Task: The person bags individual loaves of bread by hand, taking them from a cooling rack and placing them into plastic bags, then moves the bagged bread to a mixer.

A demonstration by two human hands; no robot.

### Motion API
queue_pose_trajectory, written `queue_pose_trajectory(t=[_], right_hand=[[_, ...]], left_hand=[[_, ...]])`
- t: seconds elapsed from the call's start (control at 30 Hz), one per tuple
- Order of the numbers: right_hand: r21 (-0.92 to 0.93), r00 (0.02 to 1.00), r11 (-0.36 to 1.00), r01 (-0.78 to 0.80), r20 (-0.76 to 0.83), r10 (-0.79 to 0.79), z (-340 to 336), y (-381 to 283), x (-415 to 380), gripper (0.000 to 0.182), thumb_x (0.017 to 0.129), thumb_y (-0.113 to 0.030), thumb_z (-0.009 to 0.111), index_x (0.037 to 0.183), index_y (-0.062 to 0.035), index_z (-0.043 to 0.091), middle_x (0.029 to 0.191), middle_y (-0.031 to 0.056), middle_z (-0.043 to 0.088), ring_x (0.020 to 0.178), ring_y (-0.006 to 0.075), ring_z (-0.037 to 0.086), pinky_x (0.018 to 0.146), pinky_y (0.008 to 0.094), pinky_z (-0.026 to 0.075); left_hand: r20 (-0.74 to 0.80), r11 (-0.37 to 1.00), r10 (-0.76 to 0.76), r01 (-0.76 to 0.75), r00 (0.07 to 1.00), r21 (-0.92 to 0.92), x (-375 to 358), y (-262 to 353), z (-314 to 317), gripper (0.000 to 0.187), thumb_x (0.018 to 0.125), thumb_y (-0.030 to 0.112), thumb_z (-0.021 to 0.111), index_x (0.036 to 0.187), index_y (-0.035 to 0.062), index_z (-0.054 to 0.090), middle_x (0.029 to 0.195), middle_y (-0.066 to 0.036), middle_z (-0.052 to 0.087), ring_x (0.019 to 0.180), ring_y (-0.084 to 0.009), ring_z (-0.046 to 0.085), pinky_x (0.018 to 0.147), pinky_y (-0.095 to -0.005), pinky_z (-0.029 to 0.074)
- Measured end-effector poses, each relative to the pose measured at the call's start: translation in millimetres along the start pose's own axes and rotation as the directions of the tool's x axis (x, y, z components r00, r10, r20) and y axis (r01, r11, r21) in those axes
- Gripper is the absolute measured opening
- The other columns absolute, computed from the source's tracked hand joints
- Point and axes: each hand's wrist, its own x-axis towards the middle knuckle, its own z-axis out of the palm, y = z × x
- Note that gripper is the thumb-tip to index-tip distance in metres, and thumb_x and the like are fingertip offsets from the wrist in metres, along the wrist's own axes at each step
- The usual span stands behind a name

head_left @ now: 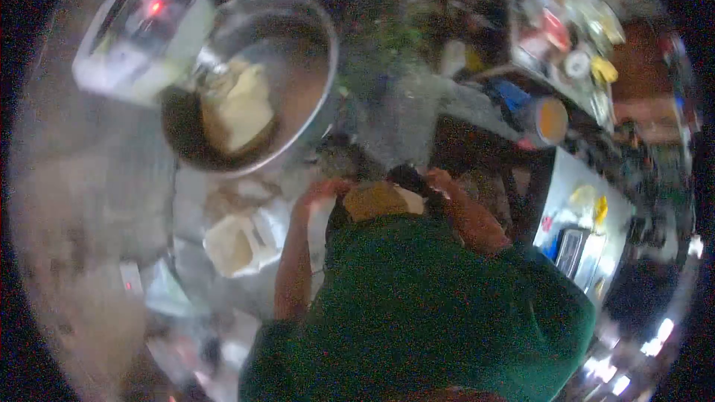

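The view is blurred and bent by the lens. My green shirt (432,313) fills the lower middle. Both my forearms reach up to a tan lump (380,199) held close to my chest. My left hand (322,190) grips its left end and my right hand (438,179) closes over its right end. Whether the lump is dough or a packet I cannot tell. Up and to the left, a big steel mixer bowl (313,45) holds pale yellow dough (238,100) under a white mixer head (141,30) with a red light.
A white tub (238,242) with tan contents sits on the steel worktop (201,193) left of my left arm. A blue cylinder with an orange end (547,119) and a crowded shelf (573,37) are at the upper right. A steel counter (588,208) is at the right.
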Motion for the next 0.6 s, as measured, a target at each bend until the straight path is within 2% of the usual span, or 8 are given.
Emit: queue_pose_trajectory(t=[0.03, 0.1, 0.13, 0.2, 0.27, 0.33, 0.47, 0.6], right_hand=[[0.191, 0.948, 0.967, -0.167, 0.302, 0.104, -54.0, -68.6, 2.8, 0.026, 0.098, -0.028, 0.055, 0.115, -0.0089, 0.063, 0.108, 0.0120, 0.065, 0.093, 0.0232, 0.067, 0.078, 0.0363, 0.056], [0.378, 0.601, 0.698, -0.608, 0.794, 0.094, -120.0, -148.8, 9.0, 0.024, 0.099, -0.028, 0.052, 0.102, -0.0090, 0.065, 0.095, 0.0089, 0.064, 0.086, 0.0240, 0.068, 0.075, 0.0368, 0.056], [0.314, 0.634, 0.743, -0.591, 0.751, 0.186, -158.3, -207.6, 20.3, 0.023, 0.099, -0.028, 0.051, 0.100, -0.0101, 0.065, 0.091, 0.0072, 0.063, 0.087, 0.0249, 0.067, 0.076, 0.0380, 0.055], [0.146, 0.673, 0.817, -0.557, 0.656, 0.341, -215.8, -287.1, 35.5, 0.021, 0.098, -0.028, 0.050, 0.096, -0.0123, 0.064, 0.084, 0.0038, 0.060, 0.089, 0.0268, 0.066, 0.077, 0.0406, 0.054], [-0.081, 0.918, 0.948, -0.307, 0.238, 0.317, -248.9, -361.7, 56.0, 0.021, 0.098, -0.027, 0.050, 0.096, -0.0122, 0.064, 0.084, 0.0039, 0.060, 0.089, 0.0266, 0.066, 0.077, 0.0405, 0.054], [-0.386, 0.985, 0.907, -0.166, -0.101, 0.138, -246.7, -425.8, 79.8, 0.020, 0.098, -0.027, 0.050, 0.096, -0.0120, 0.064, 0.084, 0.0040, 0.060, 0.088, 0.0265, 0.066, 0.076, 0.0404, 0.054], [-0.577, 0.985, 0.808, -0.122, -0.167, 0.029, -226.7, -507.6, 116.6, 0.020, 0.098, -0.026, 0.050, 0.097, -0.0118, 0.064, 0.085, 0.0042, 0.060, 0.087, 0.0261, 0.065, 0.075, 0.0402, 0.053], [-0.652, 0.992, 0.751, -0.110, -0.115, 0.046, -226.1, -571.6, 166.1, 0.019, 0.099, -0.025, 0.051, 0.097, -0.0116, 0.064, 0.085, 0.0044, 0.061, 0.086, 0.0258, 0.065, 0.074, 0.0399, 0.053]], left_hand=[[0.054, 0.996, 0.064, -0.061, 0.997, -0.059, 45.6, 67.1, 34.4, 0.038, 0.096, 0.038, 0.062, 0.117, 0.0061, 0.060, 0.102, -0.008, 0.065, 0.093, -0.0190, 0.063, 0.082, -0.0351, 0.052], [0.120, 0.971, 0.202, -0.184, 0.972, -0.150, 85.3, 172.7, 88.5, 0.038, 0.096, 0.038, 0.063, 0.117, 0.0065, 0.060, 0.101, -0.008, 0.065, 0.092, -0.0190, 0.063, 0.081, -0.0349, 0.052], [0.130, 0.952, 0.281, -0.258, 0.951, -0.165, 114.4, 229.3, 114.5, 0.038, 0.096, 0.038, 0.063, 0.117, 0.0067, 0.060, 0.101, -0.008, 0.065, 0.092, -0.0190, 0.063, 0.080, -0.0348, 0.052], [0.103, 0.888, 0.457, -0.447, 0.883, -0.107, 135.4, 323.4, 173.9, 0.030, 0.097, 0.033, 0.061, 0.106, 0.0050, 0.057, 0.079, -0.003, 0.057, 0.071, -0.0143, 0.058, 0.066, -0.0297, 0.050], [0.193, 0.731, 0.627, -0.485, 0.755, -0.479, 148.0, 406.0, 227.3, 0.026, 0.098, 0.027, 0.060, 0.106, 0.0020, 0.058, 0.074, -0.003, 0.057, 0.067, -0.0148, 0.057, 0.067, -0.0288, 0.049], [0.130, 0.704, 0.637, -0.506, 0.759, -0.498, 135.8, 473.7, 260.0, 0.024, 0.096, 0.024, 0.059, 0.103, 0.0008, 0.063, 0.072, -0.002, 0.054, 0.063, -0.0138, 0.055, 0.064, -0.0291, 0.049], [0.109, 0.531, 0.799, -0.609, 0.591, -0.589, 141.2, 530.8, 306.1, 0.026, 0.097, 0.025, 0.060, 0.105, 0.0008, 0.063, 0.075, -0.002, 0.056, 0.065, -0.0131, 0.056, 0.063, -0.0286, 0.049], [0.114, 0.412, 0.879, -0.618, 0.462, -0.670, 220.2, 582.9, 341.1, 0.028, 0.097, 0.026, 0.060, 0.107, 0.0008, 0.063, 0.077, -0.002, 0.057, 0.066, -0.0123, 0.056, 0.063, -0.0282, 0.049]])
